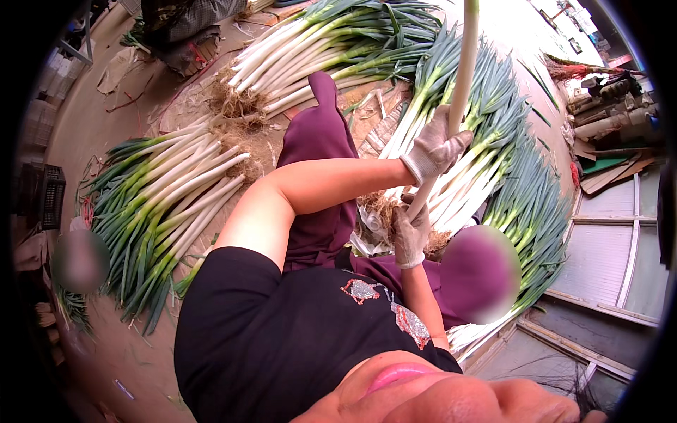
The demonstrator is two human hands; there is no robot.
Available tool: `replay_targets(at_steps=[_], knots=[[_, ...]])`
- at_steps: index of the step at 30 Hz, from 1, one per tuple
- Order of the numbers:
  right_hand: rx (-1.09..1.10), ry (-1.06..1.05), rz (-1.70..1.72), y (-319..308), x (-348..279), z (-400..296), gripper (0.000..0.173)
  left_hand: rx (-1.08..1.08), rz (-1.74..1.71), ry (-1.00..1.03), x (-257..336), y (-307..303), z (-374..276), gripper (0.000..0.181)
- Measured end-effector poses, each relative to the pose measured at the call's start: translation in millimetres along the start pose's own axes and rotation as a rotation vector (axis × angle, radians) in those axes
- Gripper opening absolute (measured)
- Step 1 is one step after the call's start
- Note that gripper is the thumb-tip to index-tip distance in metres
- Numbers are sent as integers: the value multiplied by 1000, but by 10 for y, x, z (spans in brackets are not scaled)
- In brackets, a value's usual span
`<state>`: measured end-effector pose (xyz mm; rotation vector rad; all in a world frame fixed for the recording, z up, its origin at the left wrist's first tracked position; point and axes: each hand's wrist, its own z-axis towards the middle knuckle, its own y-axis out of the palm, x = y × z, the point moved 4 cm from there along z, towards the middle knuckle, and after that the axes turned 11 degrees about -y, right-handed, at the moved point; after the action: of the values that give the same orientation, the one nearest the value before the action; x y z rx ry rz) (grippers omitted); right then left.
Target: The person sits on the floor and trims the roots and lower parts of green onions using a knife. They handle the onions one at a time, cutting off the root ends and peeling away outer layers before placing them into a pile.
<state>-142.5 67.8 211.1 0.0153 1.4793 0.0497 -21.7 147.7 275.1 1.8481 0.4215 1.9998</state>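
My left hand (436, 145), in a pale work glove, is closed around the white shaft of a long green onion (466, 58). The shaft slants up past the top edge of the view, so its leaves are out of sight. Below, my gloved right hand (411, 232) grips the same stalk near its root end, beside brown roots. Just beyond both hands lies a thick pile of green onions (455, 174), white ends toward me and green leaves fanned outward. My legs in purple trousers (320, 137) are spread on either side of the hands.
More green onions lie in a heap (307, 58) at the top and another heap (169, 201) at left. A dark bag (185, 24) stands at upper left, a black plastic crate (53, 193) at far left. Framed panes (603, 254) and long tubes (597, 124) line the right side.
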Motion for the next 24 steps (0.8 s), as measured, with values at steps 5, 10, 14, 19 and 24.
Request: replay_targets(at_steps=[5, 10, 14, 19, 24], knots=[[-297, 250, -13, 181, 79, 159, 40, 17, 13, -134, 450, -367, 632, 29], [-267, 364, -116, -267, 745, 186, 29, 114, 491, -334, 486, -1839, 1576, 28], [-152, 398, -71, -331, 675, 371, 30, 411, 1713, -482, -23, -3623, 1637, 30], [-216, 325, -126, -273, 920, 459, 33, 412, 1915, -543, -144, -4500, 1527, 30], [-324, 147, -520, -294, 1075, 528, 34, 619, 2075, -497, 286, -4231, 1685, 39]])
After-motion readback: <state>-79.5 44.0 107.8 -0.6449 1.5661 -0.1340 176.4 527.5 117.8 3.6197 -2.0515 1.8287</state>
